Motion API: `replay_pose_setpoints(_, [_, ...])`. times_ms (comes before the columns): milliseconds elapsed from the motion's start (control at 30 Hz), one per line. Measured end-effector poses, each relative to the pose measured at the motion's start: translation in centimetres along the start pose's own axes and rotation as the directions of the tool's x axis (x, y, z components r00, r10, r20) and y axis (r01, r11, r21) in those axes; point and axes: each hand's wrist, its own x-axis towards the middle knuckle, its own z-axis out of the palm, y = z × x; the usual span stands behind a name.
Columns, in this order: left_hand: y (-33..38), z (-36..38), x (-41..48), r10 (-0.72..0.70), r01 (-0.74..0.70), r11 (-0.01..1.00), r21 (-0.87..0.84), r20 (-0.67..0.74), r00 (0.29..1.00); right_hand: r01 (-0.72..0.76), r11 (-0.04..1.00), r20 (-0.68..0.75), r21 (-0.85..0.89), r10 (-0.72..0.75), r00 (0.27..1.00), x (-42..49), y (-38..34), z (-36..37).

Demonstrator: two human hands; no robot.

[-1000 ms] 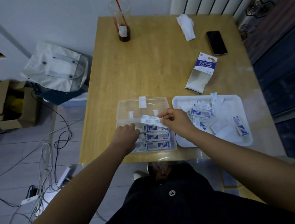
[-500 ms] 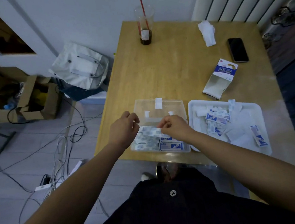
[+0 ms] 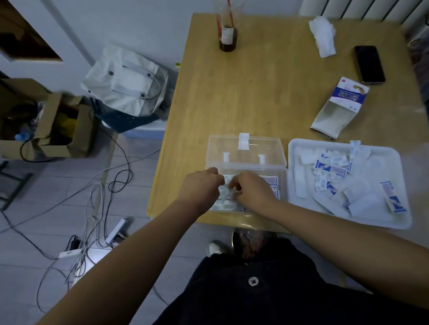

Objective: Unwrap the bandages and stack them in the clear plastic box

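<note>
Bottom of the frame is just dark clothing with a button, and both bare forearms reach up from it to the lower middle of the shot. The left hand [image 3: 202,189] and right hand [image 3: 252,190] are knuckle to knuckle, fingers curled in tight, each pinching an end of one wrapped bandage [image 3: 226,187] held just above the near half of the clear plastic box [image 3: 283,182]. The left fingertips are mostly tucked behind the knuckles, so I'm reading that pinch from the curl. What's changed: a second ago only the right hand had the bandage, hovering over the box, with the left fisted by the box's left edge. Now the left has come across and grabbed the other end. To me that says the peel is starting, so this one isn't unwrapped yet and still has to go in. A few blue-printed pieces [image 3: 271,181] already lie flat in the box, and its lid stands open behind. Right of it, touching or nearly so, the white tray [image 3: 403,222] holds a loose heap of packets and papers, so plenty left to do. Further up the wooden table [image 3: 266,86]: an opened carton [image 3: 340,106], a phone [image 3: 369,64], a crumpled tissue [image 3: 322,35] and a cup [image 3: 228,30] with a red straw. On the floor at the left are cables, a pale bag [image 3: 127,82] and a cardboard box [image 3: 38,119].
</note>
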Motion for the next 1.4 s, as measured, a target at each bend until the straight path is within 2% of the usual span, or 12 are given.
replay_pose_setpoints(67, [0.5, -0.1, 0.6, 0.035, -0.045, 0.989, 0.140, 0.072, 0.997, 0.004, 1.000, 0.007, -0.026, -0.003, 1.000, 0.2, 0.2, -0.3])
replay_pose_setpoints(133, [1.3, -0.4, 1.1, 0.051, -0.081, 0.969, 0.233, 0.134, 0.990, 0.028, 0.990, 0.078, -0.135, -0.018, 0.997, 0.4, 0.3, -0.3])
replay_pose_setpoints(200, [1.9, -0.6, 1.9, 0.034, -0.091, 0.956, 0.280, 0.203, 0.979, 0.064, 0.970, 0.117, -0.234, -0.037, 0.992, 0.5, 0.2, 0.0])
replay_pose_setpoints(400, [2.3, -0.9, 2.9, -0.004, -0.128, 0.916, 0.380, 0.329, 0.944, 0.093, 0.955, 0.065, -0.281, -0.078, 0.995, 0.8, -0.2, 0.4])
replay_pose_setpoints(567, [2.7, -1.1, 3.0, 0.031, -0.177, 0.892, 0.415, 0.336, 0.941, 0.071, 0.960, 0.007, -0.272, -0.072, 0.997, 0.9, -0.3, 0.4])
replay_pose_setpoints(800, [2.4, -1.5, 2.9, 0.036, -0.155, 0.904, 0.398, 0.290, 0.956, 0.103, 0.953, -0.011, -0.286, -0.111, 0.994, 0.8, 0.0, -0.2])
replay_pose_setpoints(900, [2.3, -1.9, 2.9, 0.022, -0.076, 0.947, 0.313, 0.171, 0.985, 0.124, 0.965, -0.009, -0.230, -0.130, 0.991, 0.8, 0.4, -1.7])
replay_pose_setpoints(1000, [2.8, -2.3, 3.1, -0.052, 0.049, 0.993, 0.103, 0.021, 0.998, 0.197, 0.980, -0.052, 0.011, -0.196, 0.979, 0.3, 1.5, -4.3])
replay_pose_setpoints(1067, [3.6, -2.5, 3.5, -0.065, 0.065, 0.998, 0.002, -0.048, 0.997, 0.222, 0.962, -0.146, 0.159, -0.200, 0.969, -0.2, 3.1, -6.1])
replay_pose_setpoints(1167, [6.3, -2.7, 5.1, -0.023, 0.007, 0.991, -0.131, -0.116, 0.993, 0.128, 0.950, -0.283, 0.286, -0.044, 0.958, -0.9, 7.4, -7.9])
replay_pose_setpoints(1233, [8.8, -2.8, 6.6, 0.025, -0.055, 0.976, -0.209, -0.142, 0.990, 0.020, 0.951, -0.317, 0.309, 0.084, 0.945, -1.3, 11.1, -8.8])
replay_pose_setpoints(1400, [15.5, -2.0, 10.3, 0.148, -0.135, 0.933, -0.334, 0.013, 0.989, -0.214, 0.929, -0.330, 0.301, 0.312, 0.891, -2.9, 19.3, -10.1])
